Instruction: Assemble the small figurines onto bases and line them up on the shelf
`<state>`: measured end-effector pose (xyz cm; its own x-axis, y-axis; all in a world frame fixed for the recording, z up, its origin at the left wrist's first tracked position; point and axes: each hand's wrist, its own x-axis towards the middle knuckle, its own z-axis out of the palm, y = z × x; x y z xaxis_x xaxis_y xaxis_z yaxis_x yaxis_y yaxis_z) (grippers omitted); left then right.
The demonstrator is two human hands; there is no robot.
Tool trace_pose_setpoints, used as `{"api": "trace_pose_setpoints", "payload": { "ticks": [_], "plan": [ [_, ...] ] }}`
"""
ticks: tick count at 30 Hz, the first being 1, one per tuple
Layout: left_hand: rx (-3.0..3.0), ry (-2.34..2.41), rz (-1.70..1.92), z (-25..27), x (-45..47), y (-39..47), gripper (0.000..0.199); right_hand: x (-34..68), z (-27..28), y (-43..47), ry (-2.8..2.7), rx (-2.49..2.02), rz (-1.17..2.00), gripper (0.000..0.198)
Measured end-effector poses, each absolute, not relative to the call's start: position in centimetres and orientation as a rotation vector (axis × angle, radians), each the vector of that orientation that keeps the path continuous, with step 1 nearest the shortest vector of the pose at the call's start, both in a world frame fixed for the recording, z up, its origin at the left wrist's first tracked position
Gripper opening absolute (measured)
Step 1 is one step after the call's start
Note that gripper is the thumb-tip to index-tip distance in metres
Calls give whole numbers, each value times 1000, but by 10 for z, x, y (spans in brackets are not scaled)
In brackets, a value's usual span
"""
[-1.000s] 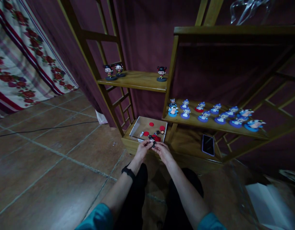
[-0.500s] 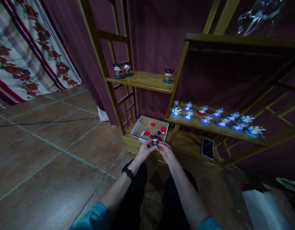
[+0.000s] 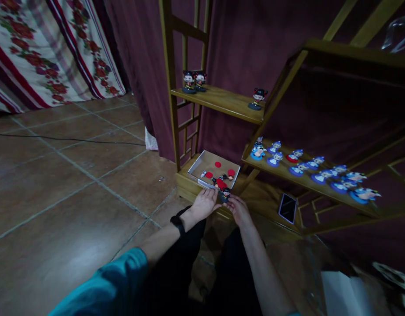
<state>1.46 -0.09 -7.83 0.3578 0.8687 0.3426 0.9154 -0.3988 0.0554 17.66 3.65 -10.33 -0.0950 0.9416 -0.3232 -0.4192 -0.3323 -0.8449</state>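
Note:
My right hand (image 3: 238, 210) pinches the dark base of a small figurine (image 3: 226, 194) with black hair and red hair ties, upright just in front of the box. Close on its left is my left hand (image 3: 205, 204), fingers stretched out along the near wall of the box and thumb pointing toward the figurine's base; whether the thumb touches it I cannot tell. The shallow cardboard box (image 3: 197, 166) holds red discs (image 3: 218, 164) and several loose figure parts (image 3: 224, 177).
Two similar figurines (image 3: 189, 82) and a third (image 3: 258, 98) stand on the upper wooden shelf (image 3: 222, 99). Several blue and purple figurines (image 3: 299, 168) fill the lower right shelf (image 3: 337, 197). A phone (image 3: 287, 208) lies on the bottom board. A black cable (image 3: 67, 139) crosses the tiled floor.
My left hand has let go of the figurine, its fingers now extended toward the box. My right hand keeps hold of it. The camera view has turned left.

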Motion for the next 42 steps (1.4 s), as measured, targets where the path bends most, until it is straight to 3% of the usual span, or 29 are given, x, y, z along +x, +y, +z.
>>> {"api": "trace_pose_setpoints", "payload": {
  "ticks": [5, 20, 23, 30, 33, 42],
  "plan": [
    [-2500, -1588, -440, -84, 9, -5, 45, 176, -111, 30, -729, -1127, 1655, 20],
    [-2586, -1739, -597, -94, 8, 1, 47, 166, -116, 28, -642, -1139, 1653, 22],
    [-2739, -1872, -883, -99, 2, 10, 51, 165, -115, 28, -618, -1140, 1646, 22],
    [-2828, -2230, -2237, -108, 2, 30, 53, 159, -111, 28, -595, -1104, 1658, 21],
    [-2725, -2302, -2591, -105, 5, 31, 54, 157, -109, 28, -590, -1091, 1673, 20],
    [-2897, -2279, -2572, -106, 14, 30, 36, 156, -107, 27, -599, -1127, 1685, 21]
  ]
}}
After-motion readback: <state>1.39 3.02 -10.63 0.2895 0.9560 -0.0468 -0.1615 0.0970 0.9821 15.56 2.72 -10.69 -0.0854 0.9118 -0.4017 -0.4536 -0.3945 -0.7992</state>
